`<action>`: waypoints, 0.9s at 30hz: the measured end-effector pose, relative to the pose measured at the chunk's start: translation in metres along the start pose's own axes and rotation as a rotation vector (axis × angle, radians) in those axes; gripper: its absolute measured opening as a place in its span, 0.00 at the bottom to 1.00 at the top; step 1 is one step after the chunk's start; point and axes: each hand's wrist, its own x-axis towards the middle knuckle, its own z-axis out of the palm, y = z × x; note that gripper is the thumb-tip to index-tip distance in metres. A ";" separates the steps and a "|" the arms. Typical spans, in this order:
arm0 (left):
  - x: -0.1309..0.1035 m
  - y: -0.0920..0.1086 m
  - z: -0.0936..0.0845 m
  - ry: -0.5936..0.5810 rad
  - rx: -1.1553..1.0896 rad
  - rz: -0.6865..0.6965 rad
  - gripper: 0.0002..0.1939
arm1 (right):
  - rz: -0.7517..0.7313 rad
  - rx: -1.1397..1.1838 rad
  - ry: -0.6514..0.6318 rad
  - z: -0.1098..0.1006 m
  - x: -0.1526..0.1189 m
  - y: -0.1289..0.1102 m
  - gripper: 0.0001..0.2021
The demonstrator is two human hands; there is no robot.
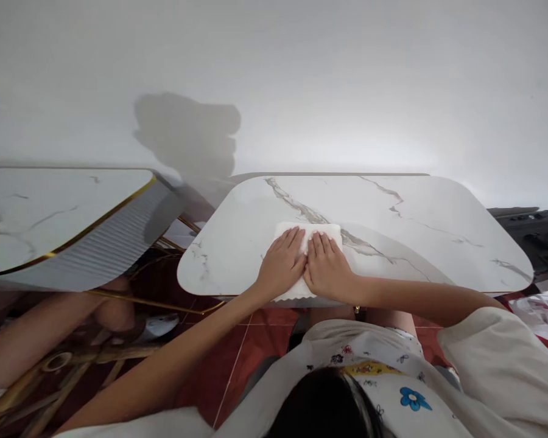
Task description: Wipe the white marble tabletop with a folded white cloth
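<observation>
A white cloth (329, 229) with a scalloped edge lies on the marble-patterned tabletop (237, 243), close to its front edge. My left hand (283, 261) rests flat on the cloth's left half, fingers stretched out and pointing away from me. Beside it, my right hand (326, 264) lies flat on the right half, its fingers also extended. The two thumbs come together at the middle of the cloth. Part of the cloth is hidden under both palms.
Left stands another marble-topped table (68, 225) with gold trim and a ribbed side. A person's leg (41, 340) shows below it, near a bamboo frame (73, 371). A black case (539, 234) and a clear plastic bag (541, 316) are at right. Behind is a white wall (329, 85).
</observation>
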 end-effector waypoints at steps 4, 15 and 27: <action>0.037 -0.003 0.001 -0.042 -0.030 -0.054 0.31 | 0.019 0.008 0.010 0.007 0.024 0.022 0.28; 0.185 -0.037 0.031 0.204 -0.053 -0.045 0.21 | 0.086 0.107 0.017 0.045 0.146 0.132 0.25; 0.269 -0.069 0.047 0.195 -0.097 -0.183 0.20 | 0.159 0.127 -0.018 0.069 0.219 0.182 0.22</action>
